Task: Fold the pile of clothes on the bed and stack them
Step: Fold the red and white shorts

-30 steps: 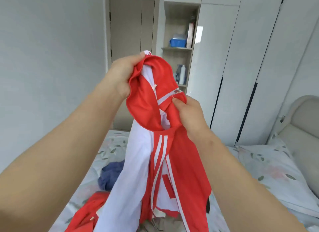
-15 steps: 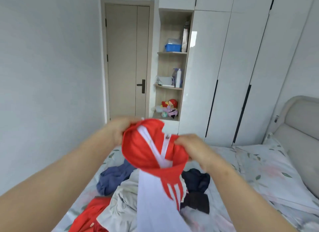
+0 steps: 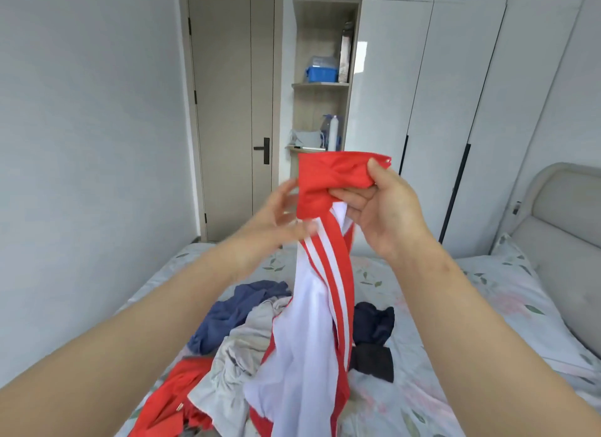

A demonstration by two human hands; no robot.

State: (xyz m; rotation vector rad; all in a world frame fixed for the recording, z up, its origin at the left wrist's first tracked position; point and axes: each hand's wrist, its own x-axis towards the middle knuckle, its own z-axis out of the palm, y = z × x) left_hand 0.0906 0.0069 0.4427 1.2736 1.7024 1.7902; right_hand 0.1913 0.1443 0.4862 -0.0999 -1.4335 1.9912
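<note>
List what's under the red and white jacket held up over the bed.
Under the red and white jacket, a grey garment, a blue garment, a dark garment and a red garment show on the bed. Whatever sits directly behind its hanging cloth is hidden.

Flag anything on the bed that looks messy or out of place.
Nothing damaged or spilled. The only disorder is the crumpled pile on the bed: blue garment, grey garment, dark garment, red garment. The right hand holds a red and white jacket bunched above it.
</note>
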